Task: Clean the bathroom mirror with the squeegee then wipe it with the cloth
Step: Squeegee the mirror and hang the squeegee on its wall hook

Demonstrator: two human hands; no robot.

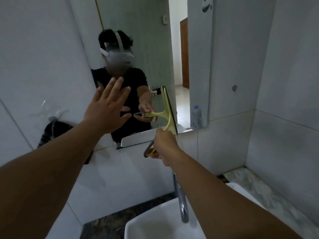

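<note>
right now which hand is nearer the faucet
Right. The right hand, gripping the squeegee, is just above the faucet; the open left hand is higher and further left at the mirror.

A mirror hangs on the wall above a sink, with a tap between them. The left hand lies flat against the mirror's lower left. To its right, the right hand holds a squeegee against the glass.

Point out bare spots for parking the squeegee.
Free: marble counter right of the basin, up to the corner walls. Crowded: the middle, with faucet and right hand holding the squeegee; dark counter strip at left is narrow.
</note>
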